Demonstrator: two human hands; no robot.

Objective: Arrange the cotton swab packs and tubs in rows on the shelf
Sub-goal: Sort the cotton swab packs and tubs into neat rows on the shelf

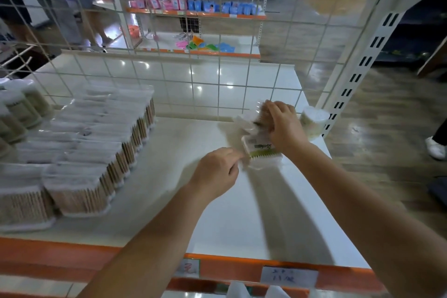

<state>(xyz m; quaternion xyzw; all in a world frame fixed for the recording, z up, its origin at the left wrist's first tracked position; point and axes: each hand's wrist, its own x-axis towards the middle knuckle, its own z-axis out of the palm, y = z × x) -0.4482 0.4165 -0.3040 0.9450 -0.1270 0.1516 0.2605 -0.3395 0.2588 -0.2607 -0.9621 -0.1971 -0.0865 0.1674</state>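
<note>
right of the rows (96, 143), well apart from them on the shelf (217, 213), my right hand (285, 126) clamps over the pack (258, 145); my left hand (215, 172) curls at its near corner, contact blurred. i'd slide it flat toward the rows. crinkly clear film, wooden sticks; a round tub (314, 121) beyond.

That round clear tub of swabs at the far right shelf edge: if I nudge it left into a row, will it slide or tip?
The round clear plastic tub of cotton swabs stands upright on the glossy white shelf, so it would probably slide. It looks taller than wide, so push low to avoid tipping. It sits near the right edge; push leftward only. If tipped, it would likely roll.
</note>
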